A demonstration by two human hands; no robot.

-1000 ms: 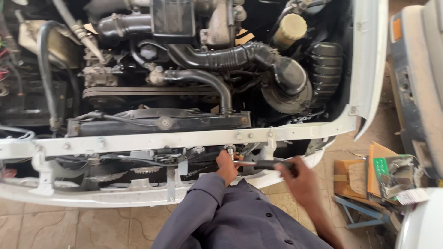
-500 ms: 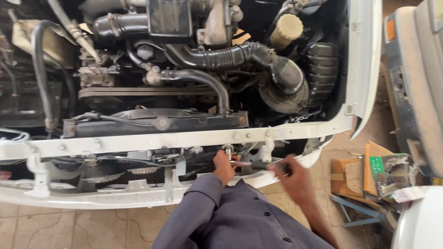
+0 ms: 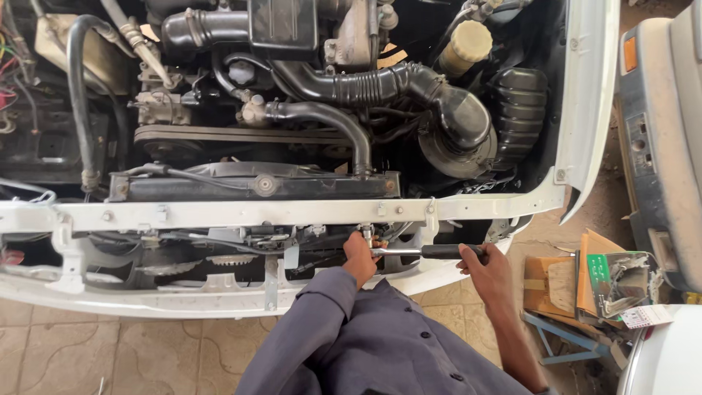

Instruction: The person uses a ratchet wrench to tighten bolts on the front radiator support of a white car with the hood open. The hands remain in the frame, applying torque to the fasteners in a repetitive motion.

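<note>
We curl our right hand (image 3: pixel 488 269) around the ratchet wrench (image 3: pixel 424 251); our left hand (image 3: pixel 360 252) fingers pinch its head under the white crossmember (image 3: pixel 241 213).

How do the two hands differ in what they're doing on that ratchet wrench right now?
The left hand sits at the head end of the chrome ratchet wrench with a black handle, fingers curled against the fitting under the white front crossmember. The right hand is farther out, wrapped around the black grip. The left arm wears a grey-blue sleeve; the right forearm is bare. Both hands touch the same tool, which lies roughly horizontal.
</note>
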